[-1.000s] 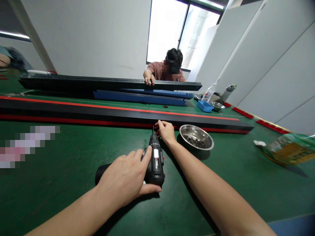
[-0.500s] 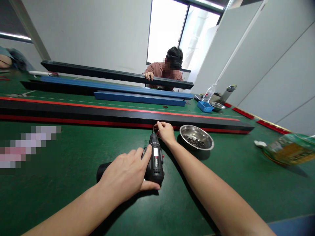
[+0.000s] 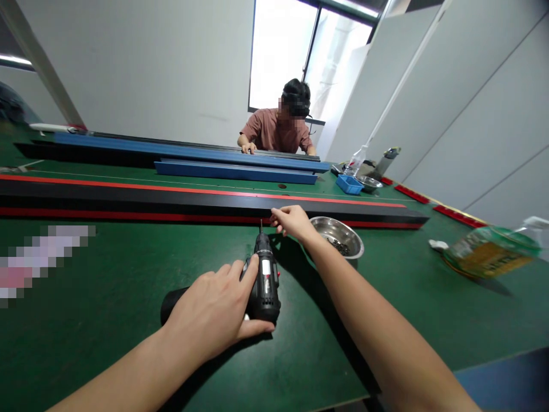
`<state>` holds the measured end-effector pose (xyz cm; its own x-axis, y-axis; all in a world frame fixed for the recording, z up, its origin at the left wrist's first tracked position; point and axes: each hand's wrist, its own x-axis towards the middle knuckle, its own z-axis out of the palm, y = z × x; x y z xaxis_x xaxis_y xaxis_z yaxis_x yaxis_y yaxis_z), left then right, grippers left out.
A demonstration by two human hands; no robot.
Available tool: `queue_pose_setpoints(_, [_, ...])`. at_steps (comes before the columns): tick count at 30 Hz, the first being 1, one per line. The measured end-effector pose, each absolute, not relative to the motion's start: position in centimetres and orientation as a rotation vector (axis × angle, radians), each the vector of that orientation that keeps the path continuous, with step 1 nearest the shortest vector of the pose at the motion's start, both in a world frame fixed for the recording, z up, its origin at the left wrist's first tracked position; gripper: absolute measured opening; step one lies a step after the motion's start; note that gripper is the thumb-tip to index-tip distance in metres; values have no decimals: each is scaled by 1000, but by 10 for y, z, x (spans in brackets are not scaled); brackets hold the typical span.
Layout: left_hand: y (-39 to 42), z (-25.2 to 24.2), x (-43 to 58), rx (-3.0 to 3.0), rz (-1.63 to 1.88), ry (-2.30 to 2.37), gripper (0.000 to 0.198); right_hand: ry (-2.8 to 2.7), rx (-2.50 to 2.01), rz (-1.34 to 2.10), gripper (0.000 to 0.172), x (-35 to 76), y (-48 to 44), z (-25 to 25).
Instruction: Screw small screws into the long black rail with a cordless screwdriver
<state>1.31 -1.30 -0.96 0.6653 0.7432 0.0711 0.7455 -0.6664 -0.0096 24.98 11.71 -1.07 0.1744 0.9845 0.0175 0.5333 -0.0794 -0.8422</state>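
My left hand (image 3: 214,312) is wrapped round a black cordless screwdriver (image 3: 263,277) that lies low over the green table (image 3: 107,286), its bit pointing at the long black rail with red strips (image 3: 128,200). My right hand (image 3: 294,220) is raised by the rail's near edge, fingers curled in a pinch just right of the bit; what it pinches is too small to make out. A steel bowl of dark screws (image 3: 341,236) sits right of that hand.
Across the table a person in a brown shirt (image 3: 277,131) rests both hands on stacked blue and black rails (image 3: 193,160). A blue bin (image 3: 348,184), a second steel bowl (image 3: 369,183) and bottles stand at the far right. A green plastic bag (image 3: 489,254) lies at right.
The person opposite has lowered the black rail they held up onto the blue ones. My right hand lifted slightly from the bit tip. My view shifted a little.
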Motion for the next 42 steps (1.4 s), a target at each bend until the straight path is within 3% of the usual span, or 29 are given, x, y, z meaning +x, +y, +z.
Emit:
queue_pose_setpoints(3, [-16, -8, 12, -2840, -83, -1262, 104, -1463, -1871, 877, 44, 277, 104, 31])
queue_pose_setpoints(8, [-19, -7, 11, -2844, -74, -1253, 100, -1490, -2272, 663, 48, 325, 84, 59])
queue_pose_setpoints(13, [-19, -8, 11, -2830, -83, -1269, 100, -1616, -2340, 630, 43, 348, 77, 48])
queue_pose_setpoints(18, [-20, -7, 11, -2835, -61, -1279, 100, -1725, -2574, 663, 27, 350, 70, 36])
queue_pose_setpoints(24, [-18, -7, 12, -2840, -73, -1281, 99, -1798, -2544, 777, 8, 344, 63, 33])
queue_pose_setpoints(31, [-18, -7, 12, -2835, -69, -1270, 99, -1815, -2349, 896, 12, 358, 70, 43])
queue_pose_setpoints(36, [-19, -9, 12, -2825, -63, -1275, 99, -1847, -2333, 795, 19, 362, 74, 45])
queue_pose_setpoints(42, [-19, -10, 11, -2833, -72, -1272, 100, -1948, -2348, 355, 7, 354, 79, 46])
